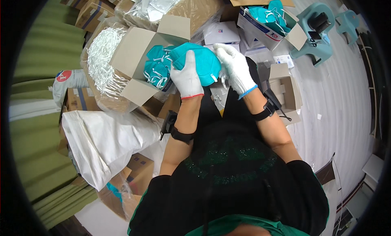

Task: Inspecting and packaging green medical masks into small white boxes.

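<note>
A green curtain (pixel 42 126) hangs at nine o'clock and pale wood-look floor (pixel 336 109) spreads at three. At twelve o'clock, the teal mask (pixel 208 61) is held just beside an open carton (pixel 132 54) at eleven, with more masks (pixel 157 69) and their white straps inside. The gloved left hand (pixel 186 77) grips it, thumb across the near face; the gloved right hand (pixel 236 69) has curled fingers at its four o'clock edge, though whether they pinch a strap I cannot tell. It should be light and springy, a moulded shell that dents under hard squeezing; knit gloves ought to grip well enough. Best hold it by the rim, sparing the dome.
</note>
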The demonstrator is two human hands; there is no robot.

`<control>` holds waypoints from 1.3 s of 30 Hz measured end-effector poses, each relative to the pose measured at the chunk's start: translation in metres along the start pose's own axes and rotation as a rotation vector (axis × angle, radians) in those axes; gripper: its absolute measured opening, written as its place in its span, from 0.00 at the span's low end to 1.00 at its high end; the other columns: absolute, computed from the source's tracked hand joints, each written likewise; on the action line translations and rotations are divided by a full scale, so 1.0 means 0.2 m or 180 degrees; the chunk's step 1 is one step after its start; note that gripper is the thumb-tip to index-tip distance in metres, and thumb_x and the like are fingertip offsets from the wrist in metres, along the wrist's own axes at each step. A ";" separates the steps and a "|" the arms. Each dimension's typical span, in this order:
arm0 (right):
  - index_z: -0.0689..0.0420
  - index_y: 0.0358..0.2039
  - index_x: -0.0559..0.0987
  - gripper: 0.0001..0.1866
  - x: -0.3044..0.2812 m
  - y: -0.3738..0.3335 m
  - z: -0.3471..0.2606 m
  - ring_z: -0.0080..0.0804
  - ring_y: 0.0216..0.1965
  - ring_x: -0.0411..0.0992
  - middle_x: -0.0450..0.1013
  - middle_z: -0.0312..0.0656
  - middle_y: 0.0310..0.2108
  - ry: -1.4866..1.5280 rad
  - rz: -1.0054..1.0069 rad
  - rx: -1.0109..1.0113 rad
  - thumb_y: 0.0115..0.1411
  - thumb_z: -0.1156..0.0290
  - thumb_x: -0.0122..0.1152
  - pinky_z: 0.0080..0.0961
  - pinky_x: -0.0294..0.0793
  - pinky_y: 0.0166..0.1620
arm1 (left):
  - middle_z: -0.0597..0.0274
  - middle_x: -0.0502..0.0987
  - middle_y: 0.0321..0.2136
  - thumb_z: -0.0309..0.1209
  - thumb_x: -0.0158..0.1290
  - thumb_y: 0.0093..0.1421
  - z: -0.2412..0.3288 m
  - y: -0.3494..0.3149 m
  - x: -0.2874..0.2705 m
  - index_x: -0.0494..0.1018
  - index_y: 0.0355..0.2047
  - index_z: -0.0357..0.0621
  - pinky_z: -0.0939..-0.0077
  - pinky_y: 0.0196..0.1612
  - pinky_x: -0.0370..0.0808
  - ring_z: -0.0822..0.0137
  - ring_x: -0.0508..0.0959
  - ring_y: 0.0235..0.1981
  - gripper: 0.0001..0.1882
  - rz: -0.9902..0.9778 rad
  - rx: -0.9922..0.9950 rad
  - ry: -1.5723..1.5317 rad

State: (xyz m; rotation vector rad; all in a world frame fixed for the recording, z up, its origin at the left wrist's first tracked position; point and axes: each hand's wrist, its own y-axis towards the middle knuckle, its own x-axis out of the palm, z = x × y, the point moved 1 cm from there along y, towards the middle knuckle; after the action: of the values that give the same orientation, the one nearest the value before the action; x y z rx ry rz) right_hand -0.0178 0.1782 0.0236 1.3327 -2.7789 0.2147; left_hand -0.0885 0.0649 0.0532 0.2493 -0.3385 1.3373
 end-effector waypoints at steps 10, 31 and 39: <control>0.55 0.18 0.71 0.18 0.02 -0.15 -0.12 0.18 0.12 0.59 0.65 0.32 0.15 0.0614 -0.0422 0.1277 0.57 0.59 0.64 0.18 0.58 0.16 | 0.61 0.78 0.34 0.30 0.64 0.51 0.03 0.08 -0.07 0.74 0.39 0.33 0.76 0.39 0.74 0.71 0.76 0.32 0.18 0.0694 0.0901 0.1010; 0.52 0.30 0.78 0.07 -0.02 0.54 0.23 0.51 0.34 0.76 0.76 0.51 0.28 -0.5061 -0.0532 -0.0993 0.52 0.68 0.52 0.46 0.74 0.37 | 0.66 0.71 0.20 0.18 0.55 0.44 -0.05 -0.25 -0.13 0.70 0.20 0.43 0.75 0.24 0.71 0.70 0.74 0.20 0.07 0.0189 -0.1503 -0.0149; 0.58 0.41 0.76 0.18 -1.25 0.78 0.53 0.52 0.36 0.74 0.76 0.53 0.34 -0.3494 -0.0048 -0.0666 0.59 0.58 0.51 0.36 0.73 0.39 | 0.66 0.75 0.30 0.27 0.55 0.50 0.46 -0.07 -0.98 0.74 0.38 0.39 0.75 0.37 0.74 0.70 0.76 0.31 0.14 0.1175 0.0166 0.0568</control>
State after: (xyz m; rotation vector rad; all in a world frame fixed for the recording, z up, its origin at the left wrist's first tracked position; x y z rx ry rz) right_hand 0.0190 0.4527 -0.1233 1.7598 -3.3830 -1.1066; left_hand -0.1213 -0.1492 0.0642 0.1114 -0.2043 1.7212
